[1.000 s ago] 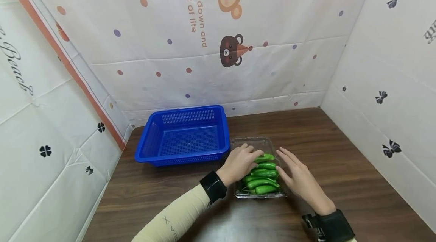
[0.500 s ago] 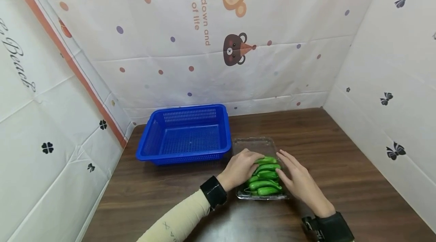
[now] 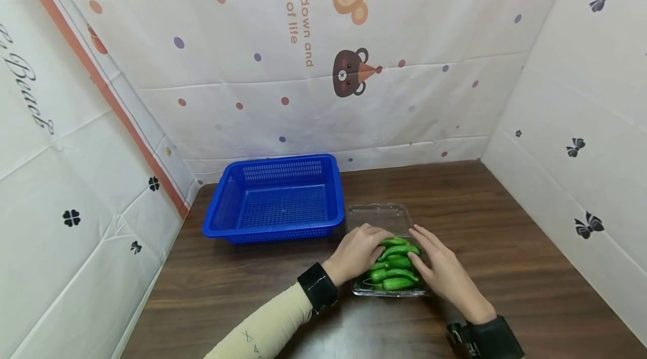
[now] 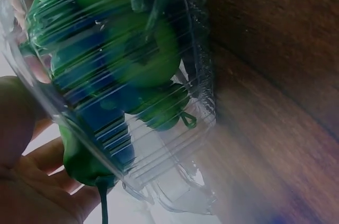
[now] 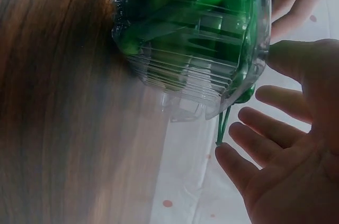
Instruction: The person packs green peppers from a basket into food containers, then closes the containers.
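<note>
A clear plastic clamshell box [image 3: 379, 216] lies on the table with its lid folded back, in the head view. Several green peppers [image 3: 396, 273] are stacked crosswise in its near half. My left hand [image 3: 355, 252] reaches over their left ends, its fingers and thumb about the farthest pepper [image 3: 395, 241]. In the left wrist view the fingers curl behind a pepper [image 4: 87, 160] at the box's rim. My right hand [image 3: 447, 275] is at the right ends, fingers extended and thumb beside the peppers. The right wrist view has a stem by its fingertips.
A blue plastic basket [image 3: 283, 207] with slotted sides stands at the back left, close to the box. The wooden table [image 3: 253, 291] meets patterned white sheets [image 3: 253, 123] at the back and both sides.
The far peppers have shifted slightly toward the near side and right within the pile. Both hands stay at the box, with little movement. The head view has shifted slightly.
</note>
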{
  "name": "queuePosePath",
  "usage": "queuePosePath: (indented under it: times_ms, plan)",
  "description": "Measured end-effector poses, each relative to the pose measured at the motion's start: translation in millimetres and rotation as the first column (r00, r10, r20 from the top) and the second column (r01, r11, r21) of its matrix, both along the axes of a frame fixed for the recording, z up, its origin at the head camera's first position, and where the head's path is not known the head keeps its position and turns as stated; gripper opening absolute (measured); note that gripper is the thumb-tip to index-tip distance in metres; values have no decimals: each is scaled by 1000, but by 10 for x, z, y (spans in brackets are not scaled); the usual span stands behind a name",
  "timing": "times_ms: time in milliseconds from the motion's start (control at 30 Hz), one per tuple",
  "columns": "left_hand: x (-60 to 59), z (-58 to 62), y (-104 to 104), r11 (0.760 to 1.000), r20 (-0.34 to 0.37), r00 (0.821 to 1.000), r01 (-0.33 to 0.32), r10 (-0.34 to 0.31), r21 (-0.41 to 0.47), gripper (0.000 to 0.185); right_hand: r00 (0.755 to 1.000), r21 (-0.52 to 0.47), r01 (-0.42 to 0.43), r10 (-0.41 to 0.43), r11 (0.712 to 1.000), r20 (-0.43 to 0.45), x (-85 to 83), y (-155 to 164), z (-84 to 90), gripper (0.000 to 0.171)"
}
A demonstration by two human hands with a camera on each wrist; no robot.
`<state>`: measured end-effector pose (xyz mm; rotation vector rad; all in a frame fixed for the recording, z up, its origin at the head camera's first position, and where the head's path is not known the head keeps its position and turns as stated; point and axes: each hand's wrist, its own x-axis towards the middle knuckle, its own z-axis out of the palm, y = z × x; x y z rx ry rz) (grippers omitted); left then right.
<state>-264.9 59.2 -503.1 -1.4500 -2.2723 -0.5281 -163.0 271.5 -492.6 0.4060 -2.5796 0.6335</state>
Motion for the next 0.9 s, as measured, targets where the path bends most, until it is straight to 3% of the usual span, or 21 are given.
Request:
queuePosePath:
  times_ms: [133, 267, 467, 667, 733, 800, 900]
  plan:
    - [-10, 6, -92, 999, 43, 999, -11, 9, 53, 34, 1000, 2, -9, 9, 1000, -5, -22, 8, -23, 57]
    - [-14, 17, -259, 986, 128, 989, -89, 72, 137, 33, 1000, 4, -5, 5, 1000, 1, -60, 66, -13, 57]
    - [29, 53, -431, 961, 290, 950, -183, 119, 206, 30, 999, -2, -7, 7, 1000, 44, -253, 246, 103, 53]
    - [148, 23, -501, 930, 394, 911, -243, 121, 276, 32, 978, 2, -21, 21, 1000, 205, -476, 381, 172, 50]
    - [159, -3, -517, 916, 434, 892, -272, 125, 295, 35, 969, -4, -22, 22, 1000, 244, -536, 401, 164, 50]
    - [145, -43, -535, 903, 491, 862, -307, 130, 300, 38, 961, -15, -21, 24, 1000, 276, -593, 406, 145, 50]
    - [105, -114, -568, 893, 581, 800, -359, 147, 269, 42, 947, -29, -22, 30, 999, 321, -669, 393, 97, 50]
